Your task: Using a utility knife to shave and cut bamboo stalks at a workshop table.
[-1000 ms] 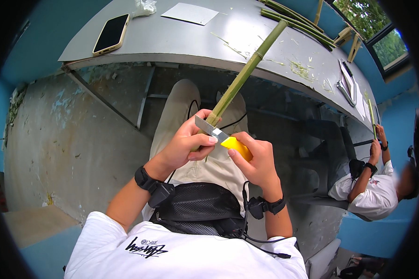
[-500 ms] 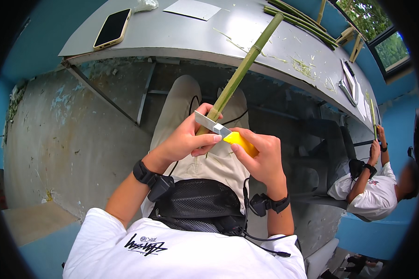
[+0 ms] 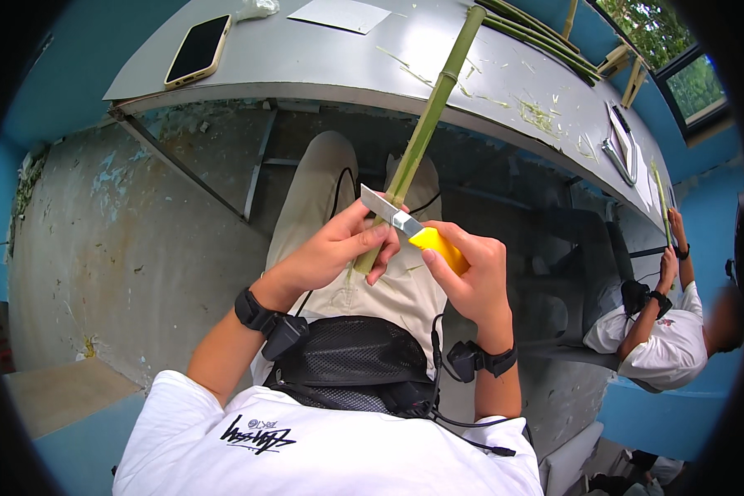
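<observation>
Head view: left hand (image 3: pixel 331 252) is clenched round the lower end of the green stalk (image 3: pixel 426 132), which slants up from the lap to rest against the grey bench (image 3: pixel 322 62). Right hand (image 3: pixel 471 273) grasps a yellow-handled knife (image 3: pixel 413 231), blade laid across the stalk by the left thumb. Since a second ago the blade has barely shifted; judged a slow paring stroke. Phone (image 3: pixel 197 50) and shavings (image 3: pixel 537 116) lie on the bench.

We gripped the green bamboo stalk (image 3: pixel 426 132) with left hand (image 3: pixel 335 248); right hand (image 3: pixel 471 273) held yellow utility knife (image 3: pixel 413 231) against it.
</observation>
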Tool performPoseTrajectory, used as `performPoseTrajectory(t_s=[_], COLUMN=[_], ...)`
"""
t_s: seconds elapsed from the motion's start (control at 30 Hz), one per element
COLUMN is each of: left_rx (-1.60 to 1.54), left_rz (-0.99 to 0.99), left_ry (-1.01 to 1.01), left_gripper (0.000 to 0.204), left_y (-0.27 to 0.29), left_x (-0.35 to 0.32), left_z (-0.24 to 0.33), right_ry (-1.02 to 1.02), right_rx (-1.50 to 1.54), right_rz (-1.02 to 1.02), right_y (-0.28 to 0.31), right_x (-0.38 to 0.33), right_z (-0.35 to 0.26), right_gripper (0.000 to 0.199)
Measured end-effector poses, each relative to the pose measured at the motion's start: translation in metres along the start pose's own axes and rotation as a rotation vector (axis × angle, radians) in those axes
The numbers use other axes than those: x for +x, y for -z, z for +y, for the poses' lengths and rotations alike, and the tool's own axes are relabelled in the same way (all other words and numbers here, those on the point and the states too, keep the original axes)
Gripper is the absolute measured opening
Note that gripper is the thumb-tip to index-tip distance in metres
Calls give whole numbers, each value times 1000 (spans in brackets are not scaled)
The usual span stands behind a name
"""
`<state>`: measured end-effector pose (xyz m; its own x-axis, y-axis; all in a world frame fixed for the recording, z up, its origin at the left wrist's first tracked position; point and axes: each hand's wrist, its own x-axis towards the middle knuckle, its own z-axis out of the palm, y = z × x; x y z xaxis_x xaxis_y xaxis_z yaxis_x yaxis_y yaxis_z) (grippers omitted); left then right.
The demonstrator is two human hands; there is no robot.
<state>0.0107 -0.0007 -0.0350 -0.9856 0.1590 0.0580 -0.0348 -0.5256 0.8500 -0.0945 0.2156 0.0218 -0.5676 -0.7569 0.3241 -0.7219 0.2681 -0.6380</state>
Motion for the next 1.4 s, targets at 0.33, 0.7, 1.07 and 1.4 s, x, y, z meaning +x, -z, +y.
performPoseTrajectory(t_s=[0.33,0.7,1.07,1.4], left_rx=[-30,27,124,246], left_rz=[112,214,260,329], left_ry=[27,9,-13,-34], left_gripper=[48,35,35,29], left_y=[-1,-9,-10,-8], left_x=[-2,0,1,0], left_z=[7,-1,1,0], right_ry=[-11,-23,13,22], right_rx=[-75,-79,-85,-106], right_rz=[-15,-55,-18,-12], right_y=[1,-2,-11,-14], right_x=[-3,1,1,2], right_z=[4,2,7,7], right_gripper=[28,30,28,29])
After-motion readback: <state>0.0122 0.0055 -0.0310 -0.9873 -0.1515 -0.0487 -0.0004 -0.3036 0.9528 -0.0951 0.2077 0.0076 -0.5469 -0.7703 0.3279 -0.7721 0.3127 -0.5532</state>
